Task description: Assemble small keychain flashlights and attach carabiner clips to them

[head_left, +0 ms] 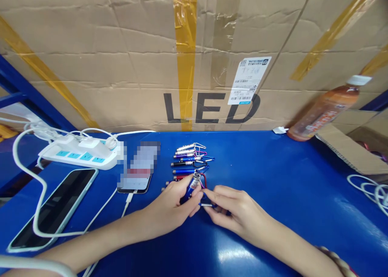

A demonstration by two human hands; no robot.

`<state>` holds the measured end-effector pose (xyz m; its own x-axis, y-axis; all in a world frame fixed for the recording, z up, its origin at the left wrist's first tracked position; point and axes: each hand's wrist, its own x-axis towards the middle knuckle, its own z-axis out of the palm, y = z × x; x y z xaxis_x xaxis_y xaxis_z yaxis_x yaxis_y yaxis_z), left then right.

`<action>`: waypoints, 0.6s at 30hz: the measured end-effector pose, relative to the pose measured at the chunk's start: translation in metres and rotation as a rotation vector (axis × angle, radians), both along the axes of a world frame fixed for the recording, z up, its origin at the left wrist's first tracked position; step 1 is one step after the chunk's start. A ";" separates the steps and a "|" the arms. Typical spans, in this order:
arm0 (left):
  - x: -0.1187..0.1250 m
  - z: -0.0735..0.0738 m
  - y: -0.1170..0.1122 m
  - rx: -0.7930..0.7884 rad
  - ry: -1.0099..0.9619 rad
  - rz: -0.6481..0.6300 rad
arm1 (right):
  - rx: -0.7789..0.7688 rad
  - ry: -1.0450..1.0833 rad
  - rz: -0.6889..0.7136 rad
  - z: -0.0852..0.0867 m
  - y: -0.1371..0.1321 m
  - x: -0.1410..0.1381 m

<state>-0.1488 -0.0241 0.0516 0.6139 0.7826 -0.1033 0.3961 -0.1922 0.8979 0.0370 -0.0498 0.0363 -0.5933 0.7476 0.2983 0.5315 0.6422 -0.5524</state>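
In the head view, two bare hands are meeting on a blue tabletop (pixel 273 180), just in front of a row of keychain torches (pixel 189 160) lying side by side. The left hand (pixel 171 206) is holding a blue keychain torch (pixel 194 184) in a clenched grip, the torch's silver end tilting up toward the row. The right hand (pixel 233 210) is pinching the same torch's lower clip end between thumb and fingertips. Just left of the row, a phone with a blurred screen (pixel 138 166) is lying flat, with a white power strip (pixel 80 154) and a dark-screened phone (pixel 54 208) farther left. Behind the row, a cardboard box (pixel 212 47) printed "LED" is standing; well to the right, an orange bottle (pixel 324 109) is leaning.
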 end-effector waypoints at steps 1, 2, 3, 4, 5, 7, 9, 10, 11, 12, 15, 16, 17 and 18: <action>0.000 0.000 0.000 0.010 0.006 -0.001 | 0.003 0.007 -0.011 -0.001 0.000 -0.001; 0.000 0.000 0.000 0.016 0.009 -0.003 | 0.010 0.011 -0.021 -0.001 -0.001 -0.002; 0.000 0.000 0.000 0.017 0.011 -0.005 | 0.018 0.013 -0.030 -0.002 -0.001 -0.002; 0.001 0.000 0.000 0.017 0.013 -0.007 | 0.030 0.012 -0.039 -0.002 -0.002 -0.003; 0.001 0.001 0.000 0.016 0.018 -0.011 | 0.047 0.011 -0.045 -0.003 -0.002 -0.003; 0.002 0.003 0.000 0.017 0.026 -0.026 | 0.090 0.008 -0.056 -0.004 -0.003 -0.003; 0.002 0.004 -0.001 0.021 0.029 -0.042 | 0.141 0.005 -0.065 -0.006 -0.003 -0.003; 0.002 0.005 -0.002 0.022 0.027 -0.048 | 0.167 0.005 -0.069 -0.007 -0.003 -0.003; 0.002 0.006 -0.002 0.021 0.024 -0.050 | 0.191 0.005 -0.073 -0.008 -0.003 -0.003; 0.002 0.006 -0.003 0.019 0.021 -0.052 | 0.218 0.005 -0.076 -0.009 -0.003 -0.003; 0.001 0.007 -0.004 0.003 0.020 -0.078 | 0.326 -0.010 -0.081 -0.010 -0.003 -0.003; 0.000 0.007 -0.004 0.002 0.020 -0.091 | 0.369 -0.024 -0.083 -0.011 -0.003 -0.003; 0.000 0.007 -0.005 0.004 0.021 -0.101 | 0.411 -0.040 -0.085 -0.011 -0.002 -0.003; 0.000 0.007 -0.005 0.009 0.021 -0.108 | 0.447 -0.055 -0.087 -0.011 -0.002 -0.003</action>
